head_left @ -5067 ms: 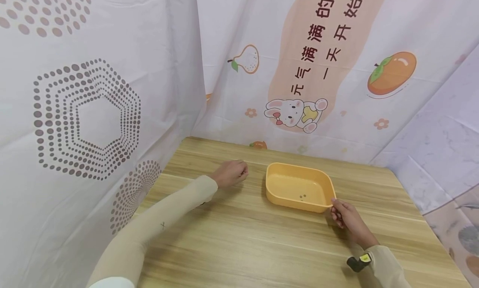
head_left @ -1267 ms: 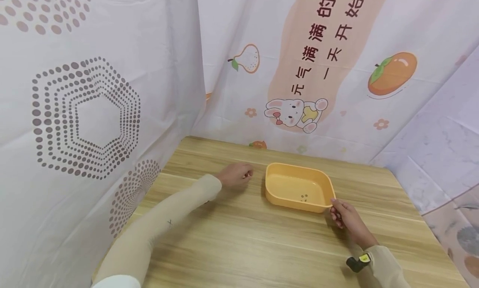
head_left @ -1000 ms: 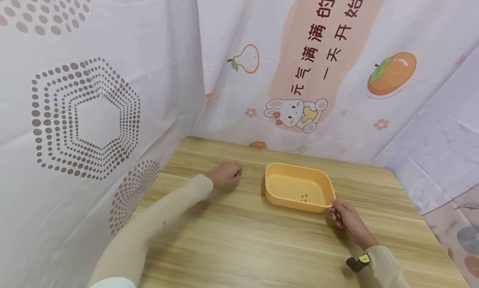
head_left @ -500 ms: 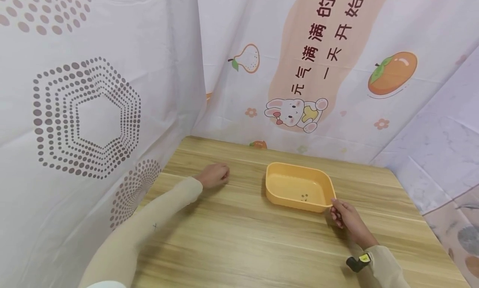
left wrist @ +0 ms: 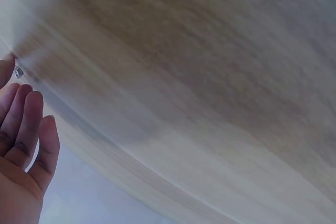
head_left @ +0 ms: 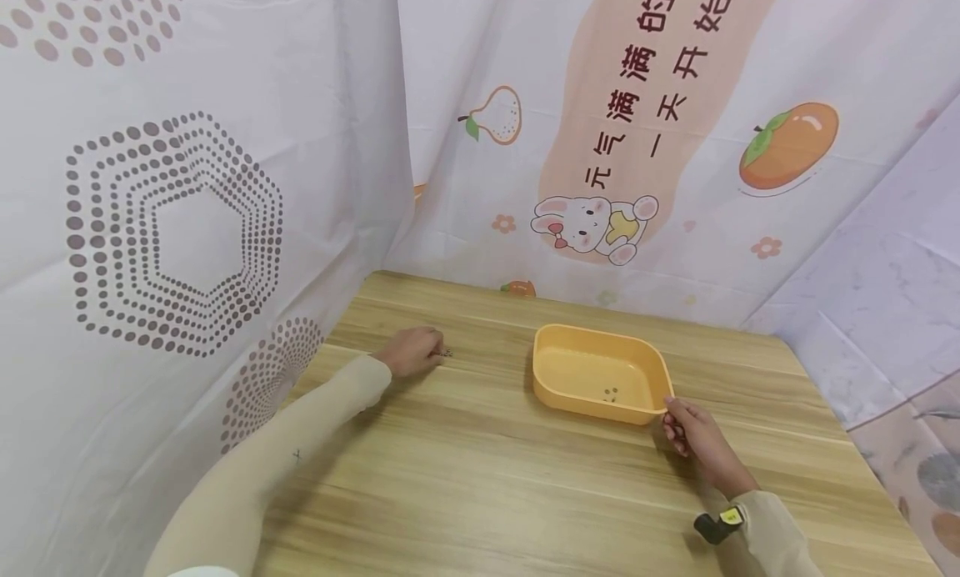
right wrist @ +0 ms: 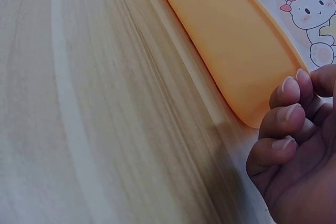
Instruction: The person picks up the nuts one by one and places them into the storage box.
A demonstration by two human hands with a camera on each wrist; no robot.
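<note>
My left hand [head_left: 411,352] is low over the table at the left, fingertips right at a few tiny dark metal pieces [head_left: 447,353]. In the left wrist view, a small shiny metal piece [left wrist: 19,72] shows in the gap between thumb and fingers, which stand apart. To the right is a shallow yellow-orange tray [head_left: 558,377] with rounded corners. Several tiny ring-like pieces [head_left: 611,390] lie on its floor near the front. My right hand [head_left: 699,441] pinches the tray's near right corner rim between thumb and index finger; its other fingers are loosely curled below.
The wood-grain table [head_left: 480,494] runs back to a printed white curtain [head_left: 480,202]. Another curtain [head_left: 315,168] hangs close along the left edge. A black wrist device [head_left: 718,526] sits at the right cuff.
Since about a second ago my left hand has drawn leftward from beside the tray, uncovering the tiny pieces. The tray holds more pieces than five seconds ago. My right hand stays put.
</note>
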